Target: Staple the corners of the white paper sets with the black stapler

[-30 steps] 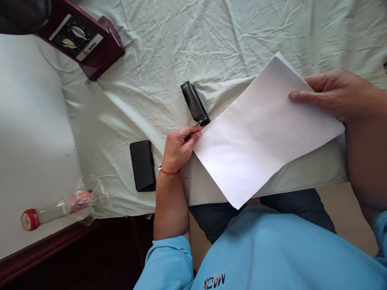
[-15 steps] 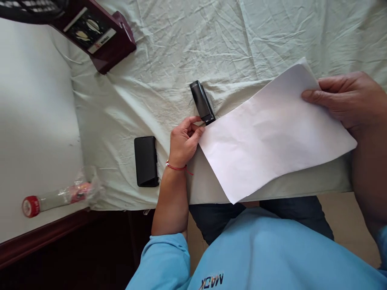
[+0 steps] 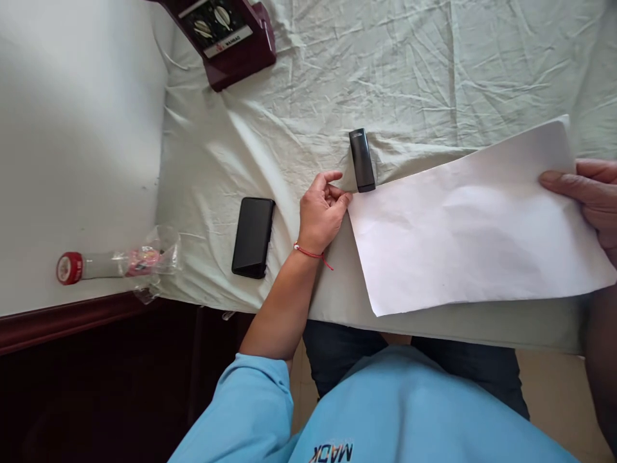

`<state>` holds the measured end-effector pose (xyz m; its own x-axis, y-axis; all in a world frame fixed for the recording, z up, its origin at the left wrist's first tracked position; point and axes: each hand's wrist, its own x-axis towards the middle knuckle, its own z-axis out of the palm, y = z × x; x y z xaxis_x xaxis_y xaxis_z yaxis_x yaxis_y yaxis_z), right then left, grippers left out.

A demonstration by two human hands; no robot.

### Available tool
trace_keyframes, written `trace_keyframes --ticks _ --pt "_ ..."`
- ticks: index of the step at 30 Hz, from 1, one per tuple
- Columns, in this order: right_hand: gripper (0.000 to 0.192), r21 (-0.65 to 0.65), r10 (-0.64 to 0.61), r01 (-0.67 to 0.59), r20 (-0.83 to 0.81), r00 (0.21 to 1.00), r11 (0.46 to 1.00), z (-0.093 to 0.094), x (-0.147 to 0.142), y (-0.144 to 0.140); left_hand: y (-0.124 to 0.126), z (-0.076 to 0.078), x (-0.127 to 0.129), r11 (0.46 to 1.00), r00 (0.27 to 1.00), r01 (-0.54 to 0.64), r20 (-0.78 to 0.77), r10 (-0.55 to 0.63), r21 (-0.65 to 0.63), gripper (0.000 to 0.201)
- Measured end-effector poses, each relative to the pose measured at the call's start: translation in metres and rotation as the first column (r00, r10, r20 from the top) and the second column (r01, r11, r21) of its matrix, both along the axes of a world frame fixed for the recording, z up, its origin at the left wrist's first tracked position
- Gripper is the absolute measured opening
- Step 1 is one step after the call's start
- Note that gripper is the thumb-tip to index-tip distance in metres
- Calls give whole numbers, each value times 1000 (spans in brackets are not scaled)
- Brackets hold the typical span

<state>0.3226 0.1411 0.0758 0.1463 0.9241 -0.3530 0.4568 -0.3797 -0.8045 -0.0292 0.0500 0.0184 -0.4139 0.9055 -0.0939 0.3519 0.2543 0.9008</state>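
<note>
A white sheaf of paper, its edges slightly fanned, is stretched between my two hands over the table's near edge. My left hand pinches its upper left corner between thumb and fingers, with the index finger stuck out. The paper's right end is in the grip of my right hand, thumb on top and fingers partly hidden beneath. A black stapler rests on the cloth, its near end meeting the paper's top edge close to that left corner. Whether the paper lies between its jaws I cannot tell.
A black phone lies left of my left arm on the wrinkled pale green cloth. At the far left is a red-capped bottle with plastic wrapping. A dark red device with dials stands at the back left.
The whole view has shifted, so things appear further right. The stapler now points more straight toward me. The paper lies more level, and my left index finger has come away from the stapler.
</note>
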Motion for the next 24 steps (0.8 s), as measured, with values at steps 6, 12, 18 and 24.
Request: trace_keyframes --ticks 6,12,18,24 --pt "37 -98 -4 -4 -80 997 995 5 5 6 4 17 6 988 972 -54 -219 86 146 30" --pt "48 -52 61 -73 -190 980 996 -5 8 6 53 17 15 984 883 179 -439 -167 -14 61" --pt "51 -35 66 -79 -284 957 996 -4 7 -27 21 24 41 964 746 200 -610 -267 -177 61" --pt "48 -7 4 -6 -252 968 1000 -8 31 -102 -69 36 69 945 741 139 -602 -297 -296 66"
